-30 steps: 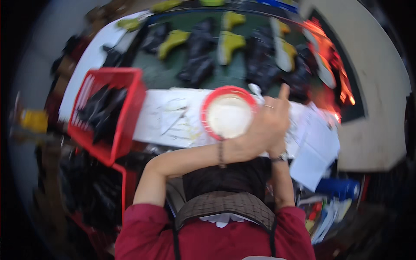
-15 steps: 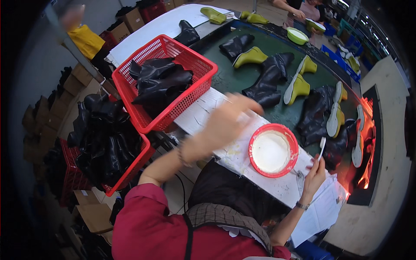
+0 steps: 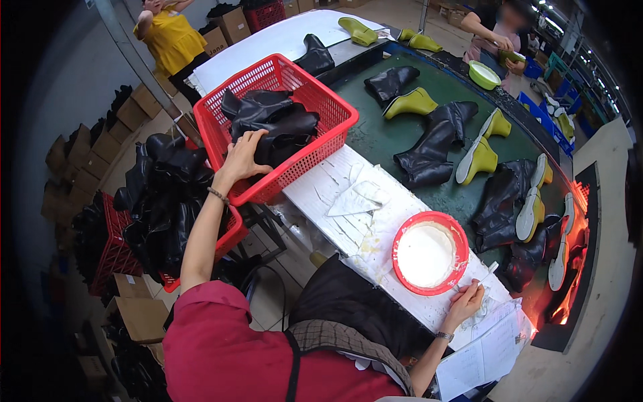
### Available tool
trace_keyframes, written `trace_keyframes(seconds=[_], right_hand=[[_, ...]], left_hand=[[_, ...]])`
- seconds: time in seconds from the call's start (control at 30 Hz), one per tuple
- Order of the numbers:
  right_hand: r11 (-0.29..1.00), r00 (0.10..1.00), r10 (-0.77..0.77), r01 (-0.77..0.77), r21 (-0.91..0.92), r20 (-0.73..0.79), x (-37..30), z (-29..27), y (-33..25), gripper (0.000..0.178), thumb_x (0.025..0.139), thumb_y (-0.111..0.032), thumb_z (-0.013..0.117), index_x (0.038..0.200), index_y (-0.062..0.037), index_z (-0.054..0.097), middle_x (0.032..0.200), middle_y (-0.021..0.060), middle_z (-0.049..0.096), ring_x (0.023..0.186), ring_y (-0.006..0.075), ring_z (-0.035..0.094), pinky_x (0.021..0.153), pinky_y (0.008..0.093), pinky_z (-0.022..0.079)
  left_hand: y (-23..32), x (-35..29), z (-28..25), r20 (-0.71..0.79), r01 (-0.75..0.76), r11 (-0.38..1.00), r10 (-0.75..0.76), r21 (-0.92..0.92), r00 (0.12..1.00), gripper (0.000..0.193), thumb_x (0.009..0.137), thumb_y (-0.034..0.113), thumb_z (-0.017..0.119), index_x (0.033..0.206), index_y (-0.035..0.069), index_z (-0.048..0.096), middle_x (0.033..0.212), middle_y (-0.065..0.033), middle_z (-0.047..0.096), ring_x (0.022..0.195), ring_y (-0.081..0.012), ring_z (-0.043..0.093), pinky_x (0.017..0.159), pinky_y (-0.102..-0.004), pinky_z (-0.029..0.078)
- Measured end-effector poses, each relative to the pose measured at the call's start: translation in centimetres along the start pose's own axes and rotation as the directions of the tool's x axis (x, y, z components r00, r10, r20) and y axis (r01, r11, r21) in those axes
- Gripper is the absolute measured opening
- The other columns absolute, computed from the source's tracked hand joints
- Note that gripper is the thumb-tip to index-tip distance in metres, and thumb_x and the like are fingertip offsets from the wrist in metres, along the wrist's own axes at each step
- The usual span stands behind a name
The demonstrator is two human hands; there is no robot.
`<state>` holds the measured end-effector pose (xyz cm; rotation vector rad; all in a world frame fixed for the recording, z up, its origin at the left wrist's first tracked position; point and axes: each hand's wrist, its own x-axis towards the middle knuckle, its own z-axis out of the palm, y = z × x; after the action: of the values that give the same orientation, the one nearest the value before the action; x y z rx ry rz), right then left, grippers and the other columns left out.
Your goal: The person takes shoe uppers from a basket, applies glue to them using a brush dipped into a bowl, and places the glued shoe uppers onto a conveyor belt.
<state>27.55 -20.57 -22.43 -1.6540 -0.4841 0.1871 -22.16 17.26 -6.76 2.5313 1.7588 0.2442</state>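
Note:
My left hand (image 3: 245, 158) is over the near rim of a red plastic basket (image 3: 328, 119). Its fingers and thumb are spread against the dark boots (image 3: 284, 127) piled inside, with no firm grip visible. At the right, my right hand (image 3: 465, 303) is closed around a slim white-ended brush (image 3: 493, 266), mostly hidden by the fingers. That hand rests on the white work board (image 3: 315, 175), beside a red bowl (image 3: 400, 258) of white paste. A crumpled white cloth (image 3: 358, 199) lies on the board left of the bowl.
Black boots (image 3: 429, 151) and yellow-green soles (image 3: 479, 161) lie on the green conveyor (image 3: 362, 100), which runs to a glowing heater (image 3: 579, 234). Papers (image 3: 479, 365) lie near my right wrist. More boots (image 3: 167, 214) fill a lower basket. Across the belt a person (image 3: 492, 40) handles a sole.
My left hand has swung from above the board to the boots in the basket. My right hand has lowered beside the bowl with the brush. The view has shifted slightly.

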Motion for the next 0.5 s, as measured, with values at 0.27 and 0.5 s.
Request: trace_keyframes(seconds=[0.27, 0.5], right_hand=[[0.999, 0.999, -0.043, 0.043, -0.014, 0.010, -0.1, 0.1, 0.6, 0.026, 0.110, -0.024, 0.050, 0.102, -0.0013, 0.060, 0.064, -0.0013, 0.049, 0.043, 0.0034, 0.038, 0.039, 0.0223, 0.028], [1.000, 1.000, -0.020, 0.021, -0.010, 0.005, -0.1, 0.0, 1.4, 0.026, 0.111, -0.024, 0.049, 0.108, -0.0011, 0.062, 0.066, -0.0025, 0.048, 0.043, 0.0028, 0.037, 0.039, 0.0211, 0.027]], left_hand=[[-4.4, 4.6, -3.0, -0.405, -0.197, 0.620, -0.214, -0.760, 0.889, 0.047, 0.097, 0.037, 0.071, 0.116, -0.006, 0.067, 0.102, -0.0048, 0.073, 0.093, -0.0134, 0.066, 0.084, -0.0309, 0.053], [1.0, 2.8, -9.8, -0.097, -0.116, -0.081, -0.214, -0.990, 0.972, 0.032, 0.102, 0.039, 0.065, 0.107, 0.008, 0.070, 0.100, -0.0024, 0.075, 0.087, -0.0120, 0.072, 0.082, -0.0315, 0.060]])
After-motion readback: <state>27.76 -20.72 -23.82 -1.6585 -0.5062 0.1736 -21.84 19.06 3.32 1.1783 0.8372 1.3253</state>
